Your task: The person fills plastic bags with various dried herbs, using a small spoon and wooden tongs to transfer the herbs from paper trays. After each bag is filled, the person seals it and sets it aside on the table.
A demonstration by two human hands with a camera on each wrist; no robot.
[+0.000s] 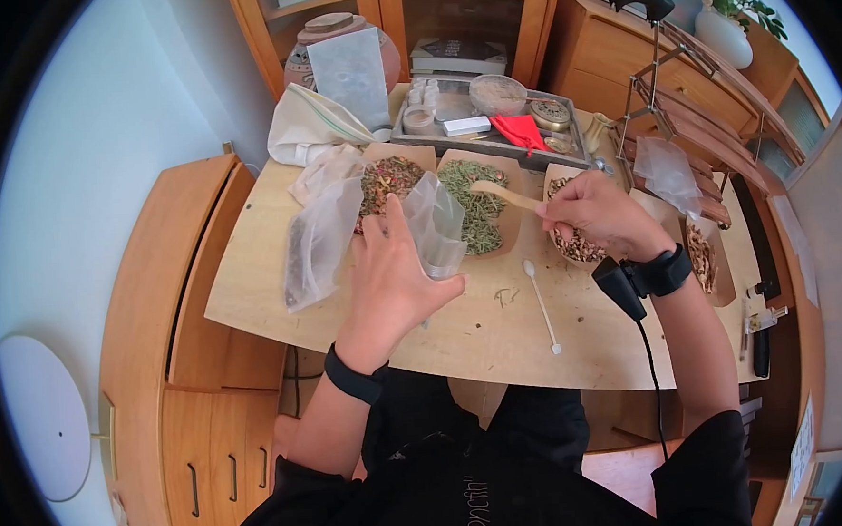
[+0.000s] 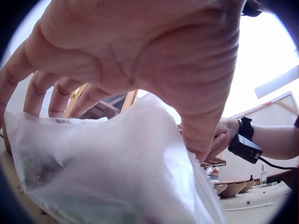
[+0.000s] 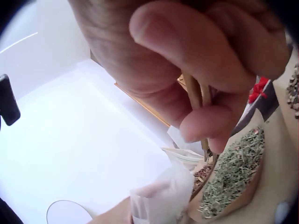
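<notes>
My left hand (image 1: 388, 269) spreads its bent fingers and thumb round the mouth of a translucent plastic bag (image 1: 438, 226). In the left wrist view the bag (image 2: 107, 168) fills the space under the palm, greenish and dark contents showing faintly through it. Another stretch of translucent bag (image 1: 320, 249) shows left of this hand. My right hand (image 1: 604, 215) pinches the handle of a wooden spoon (image 1: 508, 195). The spoon's head overlaps the paper tray of green dried herb (image 1: 481, 226). Behind my left fingers lies reddish dried plant mix (image 1: 393, 179) in a second tray.
Brown chopped pieces (image 1: 577, 240) fill a tray beneath my right hand; another tray (image 1: 716, 262) stands further right. A white plastic spoon (image 1: 541, 304) lies at the front. A grey tray (image 1: 485, 126) with jars and red cloth (image 1: 521, 132) stands behind, near a wooden rack (image 1: 699, 125).
</notes>
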